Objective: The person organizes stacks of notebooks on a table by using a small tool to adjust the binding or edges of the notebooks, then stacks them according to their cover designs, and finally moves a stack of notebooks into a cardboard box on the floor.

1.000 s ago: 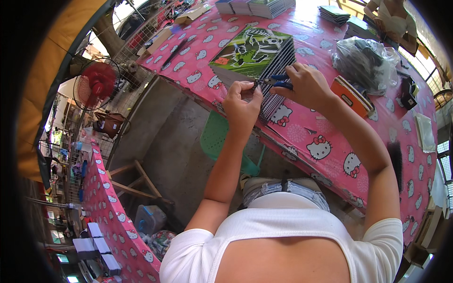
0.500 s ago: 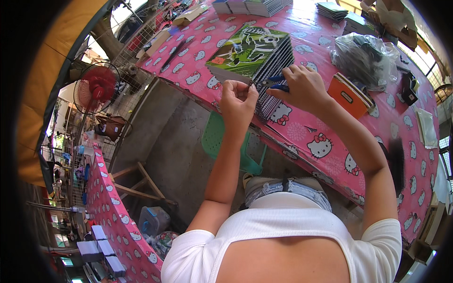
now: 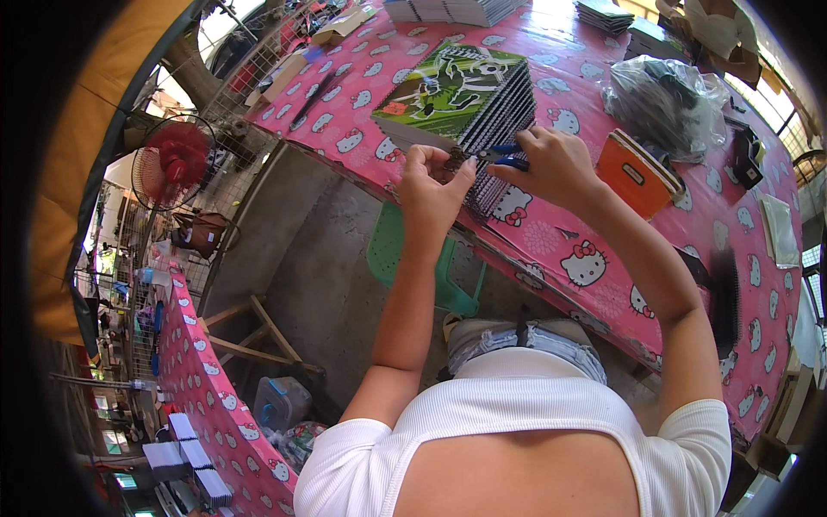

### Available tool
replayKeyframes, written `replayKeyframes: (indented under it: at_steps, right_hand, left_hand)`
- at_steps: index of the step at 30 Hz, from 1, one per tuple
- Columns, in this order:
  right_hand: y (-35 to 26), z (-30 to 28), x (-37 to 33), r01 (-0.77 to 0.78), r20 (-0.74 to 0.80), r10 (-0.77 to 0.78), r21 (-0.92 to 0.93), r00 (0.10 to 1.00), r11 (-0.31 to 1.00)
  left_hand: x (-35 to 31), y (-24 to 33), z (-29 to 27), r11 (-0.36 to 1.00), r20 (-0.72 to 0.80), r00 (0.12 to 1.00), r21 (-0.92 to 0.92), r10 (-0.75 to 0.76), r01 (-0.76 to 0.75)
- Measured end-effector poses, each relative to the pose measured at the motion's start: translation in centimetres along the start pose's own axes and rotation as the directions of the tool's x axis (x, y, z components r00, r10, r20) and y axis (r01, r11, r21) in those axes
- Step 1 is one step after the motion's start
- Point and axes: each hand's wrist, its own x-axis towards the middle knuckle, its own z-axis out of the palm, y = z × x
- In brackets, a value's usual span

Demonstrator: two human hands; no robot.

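My right grip (image 3: 553, 168) is clenched around blue-handled pliers (image 3: 510, 162), their nose beside my left grip (image 3: 428, 185), which pinches a small dark piece (image 3: 457, 158). Just beyond both, spiral notebooks (image 3: 461, 93) stand stacked on the pink table (image 3: 536, 237).

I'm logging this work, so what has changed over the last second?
The right forearm has shifted slightly leftward, and more of the orange item shows beside it. Nothing was visibly picked up or released: the left hand still pinches the dark coil, the right hand keeps the blue-handled pliers, and the notebook stack stays put.
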Motion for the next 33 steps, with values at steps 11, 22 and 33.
replayKeyframes:
  at_steps: [11,22,33]
  right_hand:
    - [1.0,1.3,-1.3,0.038,-0.128,-0.039,-0.009,0.991,0.999]
    - [0.8,1.6,-2.5,-0.009,-0.084,0.009,0.001,0.996,1.000]
    - [0.1,1.4,-2.8,-0.134,0.100,0.133,0.005,0.986,0.991]
  left_hand:
    - [0.0,-0.3,0.0,0.999,0.053,0.999,-0.034,-0.012,0.013]
    - [0.0,-0.9,-0.3,0.993,0.062,0.995,-0.076,-0.084,0.089]
    - [-0.1,-2.1,-0.7,0.965,0.147,0.970,-0.153,-0.193,0.215]
